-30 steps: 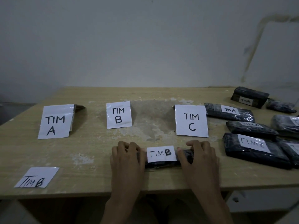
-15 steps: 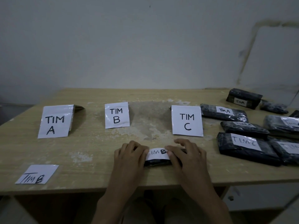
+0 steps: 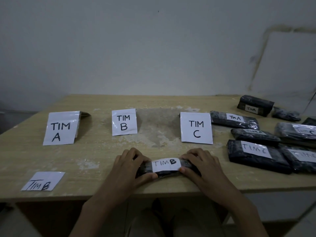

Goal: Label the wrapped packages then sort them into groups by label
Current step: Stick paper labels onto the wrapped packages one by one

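Head camera: my left hand (image 3: 131, 166) and right hand (image 3: 201, 165) grip the TIM B package (image 3: 164, 165) in front of the TIM B sign (image 3: 124, 122); labelled packages (image 3: 256, 156) right of it lie unsorted.

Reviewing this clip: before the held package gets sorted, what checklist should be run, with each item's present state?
1. Label on the package reads TIM B: ok.
2. Left hand and right hand both grip the package ends: ok.
3. Label stuck flat all round: cannot tell.
4. TIM B sign stands upright, in view: ok.
5. Small far package bears a label: cannot tell.
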